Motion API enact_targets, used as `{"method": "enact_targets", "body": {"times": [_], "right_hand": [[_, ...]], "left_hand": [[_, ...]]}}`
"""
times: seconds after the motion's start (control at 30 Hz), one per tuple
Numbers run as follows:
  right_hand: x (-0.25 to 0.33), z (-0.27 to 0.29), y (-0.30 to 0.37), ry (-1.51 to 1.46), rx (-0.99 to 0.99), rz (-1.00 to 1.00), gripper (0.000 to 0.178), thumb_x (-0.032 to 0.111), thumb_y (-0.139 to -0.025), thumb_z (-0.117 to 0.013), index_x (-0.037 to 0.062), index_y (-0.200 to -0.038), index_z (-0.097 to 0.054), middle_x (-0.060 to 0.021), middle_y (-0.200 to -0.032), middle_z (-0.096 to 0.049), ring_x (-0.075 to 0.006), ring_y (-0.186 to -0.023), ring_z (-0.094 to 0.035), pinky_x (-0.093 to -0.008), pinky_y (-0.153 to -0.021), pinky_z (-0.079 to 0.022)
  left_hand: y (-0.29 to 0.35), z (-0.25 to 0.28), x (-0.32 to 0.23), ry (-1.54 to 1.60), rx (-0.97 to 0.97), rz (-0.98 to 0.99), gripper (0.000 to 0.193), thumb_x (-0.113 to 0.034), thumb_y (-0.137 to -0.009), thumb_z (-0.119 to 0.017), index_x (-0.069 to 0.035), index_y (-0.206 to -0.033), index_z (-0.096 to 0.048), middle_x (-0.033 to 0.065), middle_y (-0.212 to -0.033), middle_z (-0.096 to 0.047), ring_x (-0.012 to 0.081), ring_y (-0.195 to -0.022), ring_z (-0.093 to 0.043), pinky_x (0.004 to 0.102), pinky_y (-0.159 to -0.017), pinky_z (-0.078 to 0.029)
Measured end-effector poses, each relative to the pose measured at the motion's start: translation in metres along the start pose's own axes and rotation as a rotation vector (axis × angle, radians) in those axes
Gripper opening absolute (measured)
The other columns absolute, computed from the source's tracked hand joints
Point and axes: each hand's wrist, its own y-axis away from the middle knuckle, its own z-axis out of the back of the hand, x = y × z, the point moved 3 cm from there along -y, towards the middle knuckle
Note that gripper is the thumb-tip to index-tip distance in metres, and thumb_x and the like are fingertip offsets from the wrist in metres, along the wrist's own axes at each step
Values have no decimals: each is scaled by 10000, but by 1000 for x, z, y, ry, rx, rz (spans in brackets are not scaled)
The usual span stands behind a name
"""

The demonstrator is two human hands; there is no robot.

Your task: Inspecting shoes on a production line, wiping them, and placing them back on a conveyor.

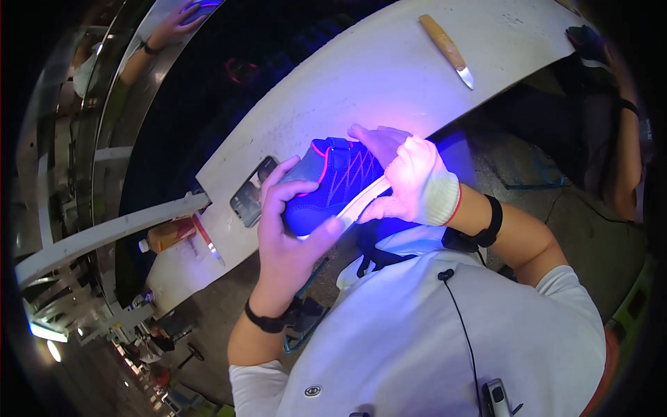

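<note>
A dark blue shoe point(340, 174) with pink trim, criss-cross stitching and a pale sole is held between both hands, tilted, in violet light. My bare left hand point(288, 208) is closed round its left end, thumb along the sole edge and fingers over the upper. At the right end, my right hand point(417, 177), in a white knit glove with a red cuff edge, grips the shoe; some of its fingers are hidden behind it. A smartphone point(251, 194) lies on the table just left of my left hand.
On the pale worktable point(347, 69) lies a knife point(448, 52) with a wooden handle. A red-handled knife point(207, 240) and an orange-brown bottle point(169, 235) are at the left. Co-workers' arms show at the upper left point(142, 52) and far right point(627, 139).
</note>
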Motion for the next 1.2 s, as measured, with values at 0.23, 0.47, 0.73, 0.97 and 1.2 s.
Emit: {"method": "enact_targets", "body": {"times": [0.23,0.47,0.73,0.97,1.2], "right_hand": [[-17,4,-21,78,105,399,828,501,-839,-791,53,-1499,-568,-212,-1220,-698,-392,-1104,-703,-499,-946,-569],[57,200,-122,513,-638,766,582,149,-727,-859,222,-1292,-742,-96,-1137,-662,-323,-949,-693,-413,-737,-596],[137,400,-341,877,-1077,104,326,139,-1034,-527,65,-1328,-647,-213,-1232,-665,-410,-1182,-666,-509,-941,-580],[47,293,-365,838,-634,346,310,349,-971,-640,65,-1008,-759,-207,-1043,-754,-417,-964,-736,-500,-902,-579],[-50,264,-332,586,-357,-79,363,437,-893,-683,133,-1039,-817,-177,-1035,-789,-366,-1010,-752,-443,-948,-573]], "left_hand": [[7,21,20,-122,-123,-90,440,-167,-801,-870,-60,-1180,-673,182,-1482,-575,336,-1406,-511,484,-1199,-373],[15,26,-27,582,-329,-378,997,-166,-843,-842,-88,-1651,-262,211,-1603,-426,368,-1467,-469,499,-1211,-405],[-19,23,-3,256,-259,-219,751,22,-916,-749,-38,-1559,-366,185,-1527,-483,308,-1368,-565,428,-1068,-550],[-77,64,43,87,-436,-152,712,-6,-910,-738,-30,-1535,-397,177,-1528,-491,309,-1378,-553,441,-1135,-483],[-255,118,148,-21,-731,396,920,-243,-782,-930,100,-1488,-450,251,-1416,-627,356,-1309,-615,408,-1107,-477]]}}
